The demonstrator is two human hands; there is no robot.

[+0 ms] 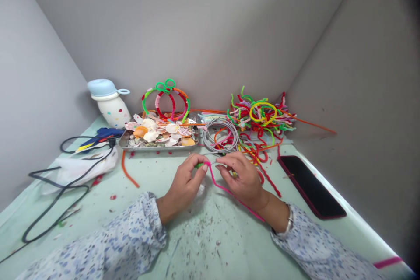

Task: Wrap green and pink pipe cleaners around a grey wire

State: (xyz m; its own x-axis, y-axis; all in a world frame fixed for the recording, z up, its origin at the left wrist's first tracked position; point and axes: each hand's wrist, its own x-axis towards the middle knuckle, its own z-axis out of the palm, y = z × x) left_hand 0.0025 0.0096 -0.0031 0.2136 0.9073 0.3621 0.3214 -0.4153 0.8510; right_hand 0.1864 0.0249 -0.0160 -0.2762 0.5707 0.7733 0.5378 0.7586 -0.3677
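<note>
My left hand [183,183] is closed in a pinch on a pink pipe cleaner [224,189], right where it meets a short green fuzzy piece [198,165]. From that pinch the pink strand runs down and right, passing below my right hand [244,179] to the wrist. My right hand's thumb and forefinger come together just right of the left fingertips, around what looks like a thin grey wire; the fingers partly hide it. Behind both hands lies a coil of grey wire [204,136].
A metal tray [157,148] of shells bears fuzzy hoops [189,107]. At its left stand a white bottle [113,109] and a black cord [49,223]. Colourful pipe cleaners [259,118] are heaped at the back right, near a phone [311,186]. Grey walls enclose the table.
</note>
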